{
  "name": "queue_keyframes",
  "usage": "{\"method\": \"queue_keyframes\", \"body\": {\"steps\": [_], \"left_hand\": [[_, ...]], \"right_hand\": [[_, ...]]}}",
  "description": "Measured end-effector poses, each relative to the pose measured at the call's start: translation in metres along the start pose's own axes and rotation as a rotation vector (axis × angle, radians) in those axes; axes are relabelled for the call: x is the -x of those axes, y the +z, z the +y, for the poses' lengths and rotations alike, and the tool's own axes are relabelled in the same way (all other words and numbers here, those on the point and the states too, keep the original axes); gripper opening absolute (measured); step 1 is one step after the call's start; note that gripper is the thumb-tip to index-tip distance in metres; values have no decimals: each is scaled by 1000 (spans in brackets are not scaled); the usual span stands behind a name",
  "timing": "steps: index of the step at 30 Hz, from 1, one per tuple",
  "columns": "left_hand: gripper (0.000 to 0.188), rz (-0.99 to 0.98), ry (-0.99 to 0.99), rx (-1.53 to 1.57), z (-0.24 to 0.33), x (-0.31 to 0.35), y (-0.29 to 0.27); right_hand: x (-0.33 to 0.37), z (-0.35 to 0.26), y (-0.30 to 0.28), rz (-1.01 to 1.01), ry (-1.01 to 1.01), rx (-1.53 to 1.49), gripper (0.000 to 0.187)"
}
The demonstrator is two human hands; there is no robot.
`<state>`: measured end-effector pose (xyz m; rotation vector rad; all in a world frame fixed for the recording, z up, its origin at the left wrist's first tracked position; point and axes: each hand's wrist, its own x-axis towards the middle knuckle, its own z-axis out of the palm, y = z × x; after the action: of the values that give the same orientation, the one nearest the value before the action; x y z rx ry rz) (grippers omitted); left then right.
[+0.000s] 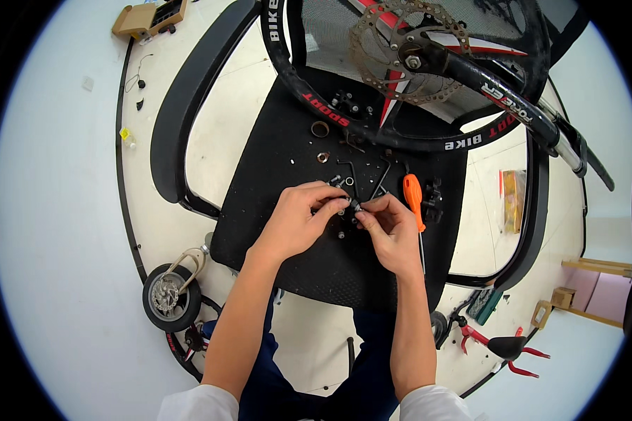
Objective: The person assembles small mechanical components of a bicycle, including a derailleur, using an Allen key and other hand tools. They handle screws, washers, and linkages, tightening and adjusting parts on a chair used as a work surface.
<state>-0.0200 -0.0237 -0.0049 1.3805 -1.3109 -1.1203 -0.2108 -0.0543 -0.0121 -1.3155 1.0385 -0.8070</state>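
Observation:
Both hands meet over the black seat of an office chair [316,270]. My left hand [304,216] pinches at the left end of a small dark metal part [356,206], with thumb and forefinger together. Thumb and fingers of my right hand [390,230] are closed on the same part from the right; its exact kind is too small to make out. Just beyond the fingers lie hex keys [352,175], a small ring washer [349,182] and several small bolts. An orange-handled screwdriver [413,196] rests right of my right hand, its shaft toward me.
A bicycle wheel [295,77] with a brake disc [407,52] and fork [534,126] leans across the chair's far side. Armrests [172,105] flank the seat. Black brake parts [433,200] lie by the screwdriver. A small wheel [170,298] stands on the floor at left.

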Motion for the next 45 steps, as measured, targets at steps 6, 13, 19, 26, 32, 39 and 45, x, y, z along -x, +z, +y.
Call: {"method": "queue_keyframes", "body": {"steps": [6,13,19,26,32,39,45], "left_hand": [[18,-42,60,-69,4,2,-2],[16,-4,130,-197,15,3,-1],[16,75,226,-264,9,4,3],[17,114,302,-283,6,3,8],[18,23,249,-259,9,2,6],[21,-30,178,-159,6,-6,10],[18,-118,-9,-77,11,-8,10]], "right_hand": [[-5,-7,-8,23,17,-17,8],[-6,-10,-14,-10,56,-21,14],[-5,-8,-11,36,67,-6,14],[-9,-5,-17,-8,145,-42,14],[-7,-7,-19,-32,203,72,20],[-2,-16,-14,-11,157,106,21],[5,-12,-23,-37,146,68,14]]}}
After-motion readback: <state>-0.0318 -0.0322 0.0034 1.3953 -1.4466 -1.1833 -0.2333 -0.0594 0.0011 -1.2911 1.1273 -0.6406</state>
